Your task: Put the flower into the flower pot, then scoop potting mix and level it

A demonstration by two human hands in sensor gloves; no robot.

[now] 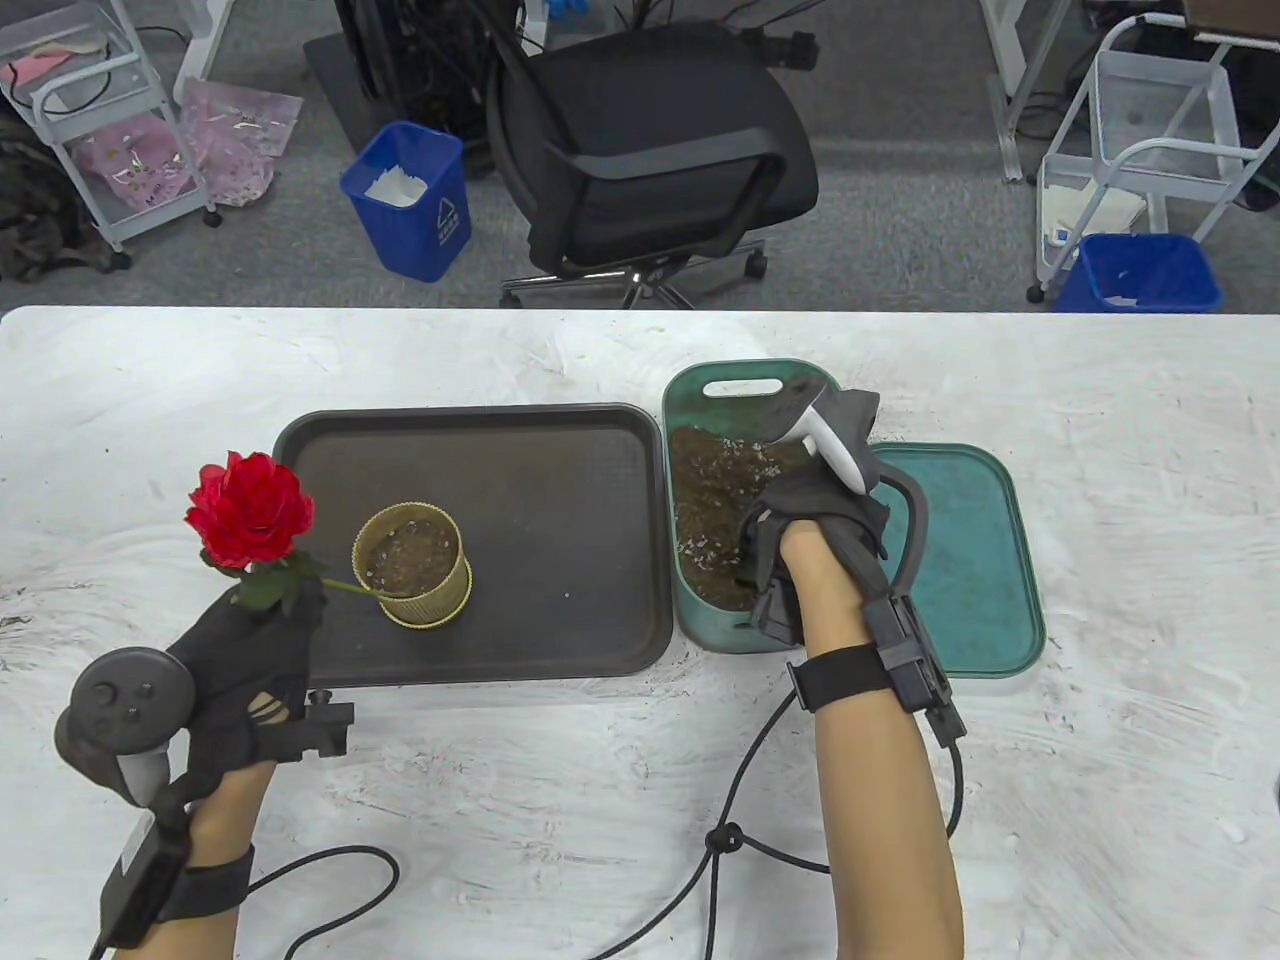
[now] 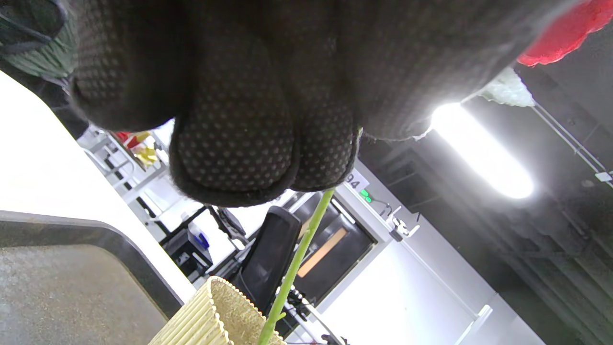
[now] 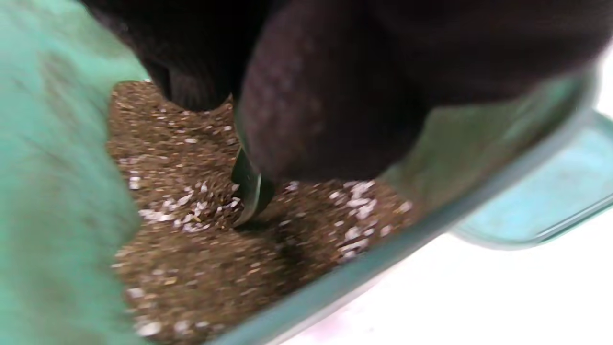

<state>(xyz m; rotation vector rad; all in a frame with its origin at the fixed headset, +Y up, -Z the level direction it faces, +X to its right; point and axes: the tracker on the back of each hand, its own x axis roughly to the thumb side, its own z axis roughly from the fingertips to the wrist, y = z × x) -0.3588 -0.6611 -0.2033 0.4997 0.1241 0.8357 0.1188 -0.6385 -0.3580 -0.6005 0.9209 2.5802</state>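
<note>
The left hand [image 1: 245, 640] pinches the red flower [image 1: 248, 512] by its green stem, whose lower end dips into the ribbed yellow flower pot [image 1: 415, 565] on the dark tray [image 1: 560, 470]. The right hand [image 1: 815, 530] (well apart from the left) grips a small dark scoop [image 3: 250, 187], its tip buried in the potting mix [image 1: 712, 490] inside the green tub [image 1: 690, 390]

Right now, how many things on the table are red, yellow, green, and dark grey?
Red: 1, the rose
Yellow: 1, the ribbed flower pot
Green: 2, the tub of potting mix and its lid
Dark grey: 1, the tray
Total: 5
</note>
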